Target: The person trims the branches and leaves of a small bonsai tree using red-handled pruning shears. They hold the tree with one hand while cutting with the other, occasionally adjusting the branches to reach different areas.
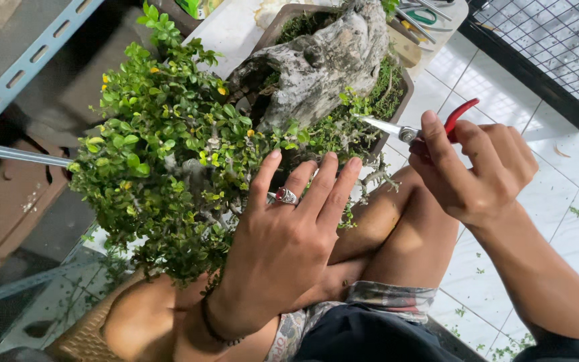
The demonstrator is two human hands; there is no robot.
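1. The left hand (283, 248), at the centre of the frame, has its fingers (303, 177) spread and straight, tips resting against the foliage of the bonsai tree (169, 147); it grips nothing. A ring with a red stone (285, 196) sits on one finger.
2. The right hand (477, 167), right of centre, has its fingers curled tight around the red handles of the pruning scissors (410, 131), blades pointing left into the leaves.
3. The bonsai fills the upper left and centre, its gnarled grey trunk (323, 60) rising from a brown pot (407, 84).
4. Bare knees lie below, over a white tiled floor (571, 194) scattered with clippings.
5. A wire cage (551, 47) is at upper right.
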